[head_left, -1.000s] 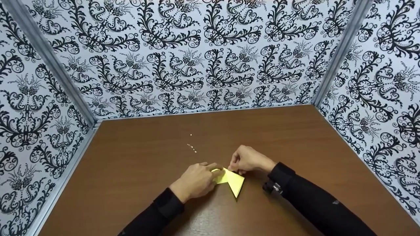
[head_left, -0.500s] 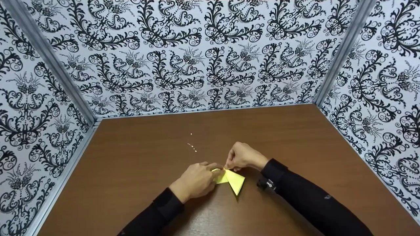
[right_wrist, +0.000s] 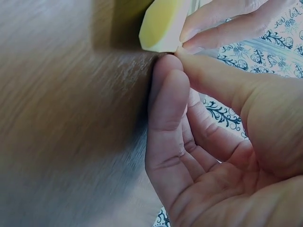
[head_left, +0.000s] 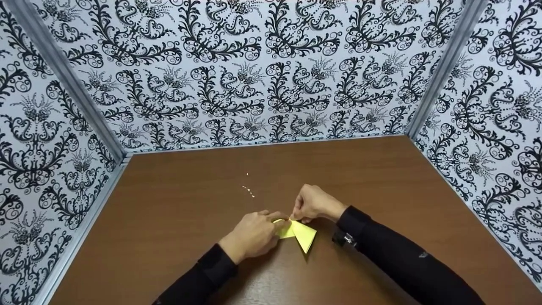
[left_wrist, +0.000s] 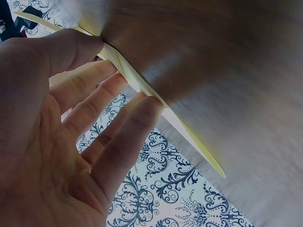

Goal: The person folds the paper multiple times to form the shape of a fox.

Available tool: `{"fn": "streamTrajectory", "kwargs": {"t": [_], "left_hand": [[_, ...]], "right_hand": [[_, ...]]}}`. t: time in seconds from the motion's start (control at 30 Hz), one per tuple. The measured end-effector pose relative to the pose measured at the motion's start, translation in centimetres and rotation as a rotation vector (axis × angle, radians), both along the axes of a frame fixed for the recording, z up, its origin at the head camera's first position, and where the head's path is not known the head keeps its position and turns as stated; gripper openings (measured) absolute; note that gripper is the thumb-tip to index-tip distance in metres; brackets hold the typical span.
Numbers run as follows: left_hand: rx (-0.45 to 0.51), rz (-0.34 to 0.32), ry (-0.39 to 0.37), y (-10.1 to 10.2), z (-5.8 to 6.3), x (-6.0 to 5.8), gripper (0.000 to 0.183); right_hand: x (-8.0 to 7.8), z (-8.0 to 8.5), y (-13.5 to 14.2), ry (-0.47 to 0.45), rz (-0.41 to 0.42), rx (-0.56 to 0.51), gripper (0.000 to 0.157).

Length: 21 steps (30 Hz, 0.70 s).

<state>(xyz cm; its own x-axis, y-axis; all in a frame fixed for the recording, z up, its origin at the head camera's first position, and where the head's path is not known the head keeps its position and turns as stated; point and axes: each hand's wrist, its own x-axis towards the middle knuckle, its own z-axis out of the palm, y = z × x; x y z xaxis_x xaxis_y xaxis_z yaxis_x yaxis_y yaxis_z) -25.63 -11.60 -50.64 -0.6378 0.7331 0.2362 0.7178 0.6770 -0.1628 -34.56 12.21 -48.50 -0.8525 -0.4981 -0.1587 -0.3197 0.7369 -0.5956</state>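
A folded piece of yellow paper [head_left: 305, 238] lies on the brown table, one pointed flap sticking out toward the person. My left hand [head_left: 256, 233] rests over its left part, fingers pressing it down. In the left wrist view, those fairly straight fingertips [left_wrist: 144, 111] and the thumb touch the paper's thin edge [left_wrist: 189, 134]. My right hand [head_left: 315, 203] is at the paper's far edge, thumb and index finger pinching there. The right wrist view has this pinch right at a corner of the paper [right_wrist: 163, 23], with left fingers [right_wrist: 222, 33] just beyond. The left hand hides part of the paper.
Several small white scraps [head_left: 248, 191] lie on the wooden table [head_left: 182, 190] beyond the hands. Patterned black-and-white walls [head_left: 237, 84] with grey metal posts [head_left: 438, 72] enclose the back and sides. Black sleeves cover both forearms.
My right hand has shifted slightly left and away from the person along the paper's far edge, its fingertips now closer to the left fingers. The left hand and the paper stay nearly still.
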Motion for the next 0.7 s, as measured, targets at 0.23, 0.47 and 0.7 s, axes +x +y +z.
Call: {"fn": "streamTrajectory", "kwargs": {"t": [0.23, 0.47, 0.7], "left_hand": [[-0.038, 0.015, -0.009, 0.1, 0.2, 0.1, 0.044], [-0.039, 0.006, 0.021, 0.1, 0.5, 0.4, 0.042], [-0.016, 0.001, 0.025, 0.2, 0.6, 0.6, 0.04]], "right_hand": [[0.5, 0.2, 0.7, 0.0, -0.011, 0.018, 0.02], [1.2, -0.1, 1.8, 0.032, -0.006, -0.01, 0.021], [1.8, -0.4, 2.5, 0.051, 0.006, -0.035, 0.021]]}}
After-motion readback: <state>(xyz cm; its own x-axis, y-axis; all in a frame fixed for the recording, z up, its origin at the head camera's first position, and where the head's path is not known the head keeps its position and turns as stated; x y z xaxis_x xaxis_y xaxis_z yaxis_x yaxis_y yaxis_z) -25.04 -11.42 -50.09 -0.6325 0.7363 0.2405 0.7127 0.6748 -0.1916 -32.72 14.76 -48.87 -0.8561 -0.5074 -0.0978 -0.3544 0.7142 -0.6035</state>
